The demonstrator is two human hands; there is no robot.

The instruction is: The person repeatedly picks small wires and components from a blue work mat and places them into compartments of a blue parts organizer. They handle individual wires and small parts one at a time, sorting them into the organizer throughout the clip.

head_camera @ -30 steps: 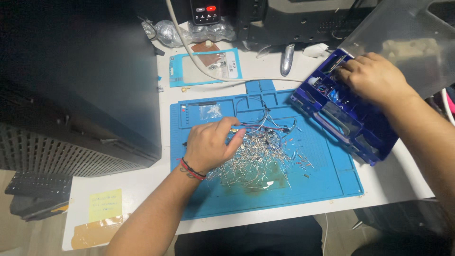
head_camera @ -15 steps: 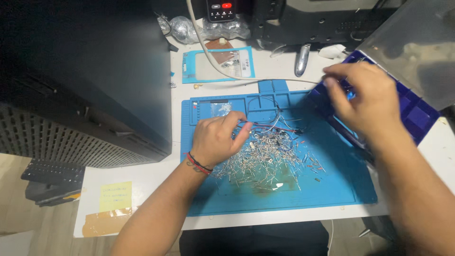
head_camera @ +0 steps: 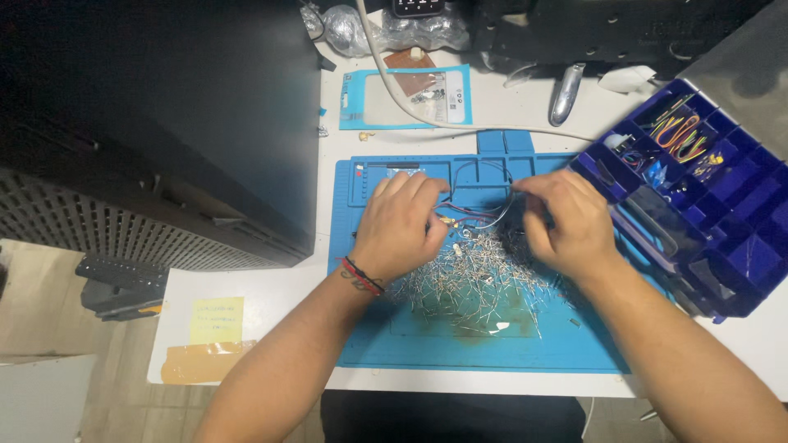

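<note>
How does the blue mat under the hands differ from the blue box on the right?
The blue mat lies flat and is a lighter blue; the blue box is darker and stands up with walls. The mat carries one loose heap of thin metal-legged parts, while the box is split into many small compartments with coloured wires sorted inside. Both hands work over the mat; neither touches the box. Both rest on the same white table.

White bench (head_camera: 246, 287), seen from above, fairly evenly lit. Large black case (head_camera: 164, 123) with a perforated grille side stands at its left end. Yellow sticky note (head_camera: 217, 320) and strip of tan tape (head_camera: 207, 361) near the front left corner. Beyond the bench edge, pale tiled floor (head_camera: 41, 328). Dark equipment (head_camera: 591, 33) lines the back edge.
</note>
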